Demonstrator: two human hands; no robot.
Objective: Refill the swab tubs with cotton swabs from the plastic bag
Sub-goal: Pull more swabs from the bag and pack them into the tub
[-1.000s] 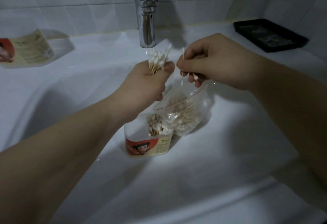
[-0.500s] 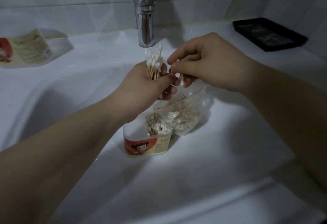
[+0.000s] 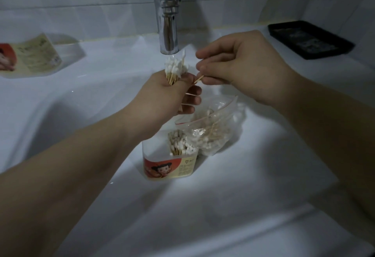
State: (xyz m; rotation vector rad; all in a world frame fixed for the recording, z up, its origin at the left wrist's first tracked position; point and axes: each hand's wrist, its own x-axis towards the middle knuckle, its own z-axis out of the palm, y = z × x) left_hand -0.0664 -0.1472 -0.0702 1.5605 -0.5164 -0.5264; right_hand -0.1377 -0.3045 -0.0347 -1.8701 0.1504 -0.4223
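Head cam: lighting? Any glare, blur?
Head view: dim, bluish, brightest on the sink around the tub; corners fall dark; forearms throw soft shadows; tap shows glare streaks; swabs in the left hand read clear, the swab in the right hand and the bag look soft.

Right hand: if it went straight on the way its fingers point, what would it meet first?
Probably the left hand, which grips the bundle of swabs close ahead, though depth is unclear.
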